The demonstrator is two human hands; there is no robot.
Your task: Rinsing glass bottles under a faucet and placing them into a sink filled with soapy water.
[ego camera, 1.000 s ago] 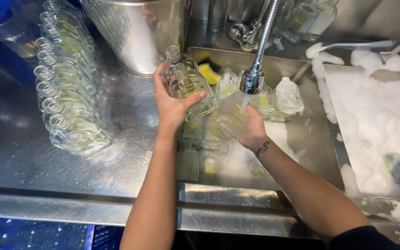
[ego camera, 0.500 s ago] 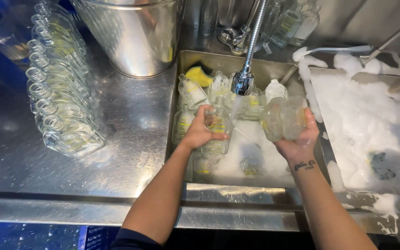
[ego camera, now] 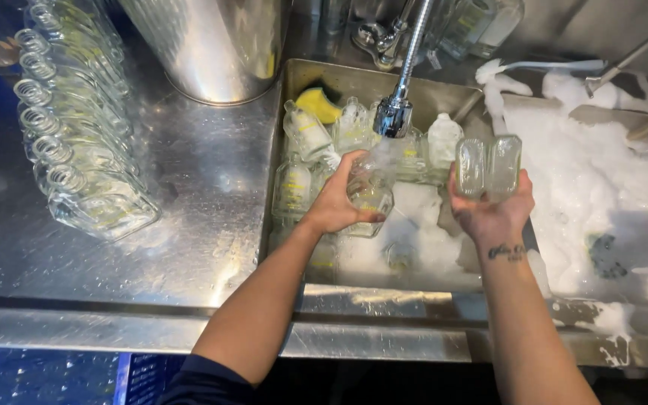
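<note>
My left hand (ego camera: pixel 337 204) grips a clear glass bottle (ego camera: pixel 369 196) under the spray head of the faucet (ego camera: pixel 393 114), with water running onto it. My right hand (ego camera: pixel 490 210) holds two clear glass bottles (ego camera: pixel 488 165) side by side, bases toward me, above the right side of the sink (ego camera: pixel 354 77). Several more clear bottles (ego camera: pixel 305 135) lie in the sink among foam, next to a yellow sponge (ego camera: pixel 318 103).
A row of several washed bottles (ego camera: pixel 69 142) lies on the steel counter (ego camera: pixel 189 210) at the left. A large steel bucket (ego camera: pixel 211 45) stands behind it. The right basin (ego camera: pixel 609 187) is full of soap foam.
My left hand has brought its bottle up under the running faucet. My right hand has risen with its bottles and turned their bases toward me.
</note>
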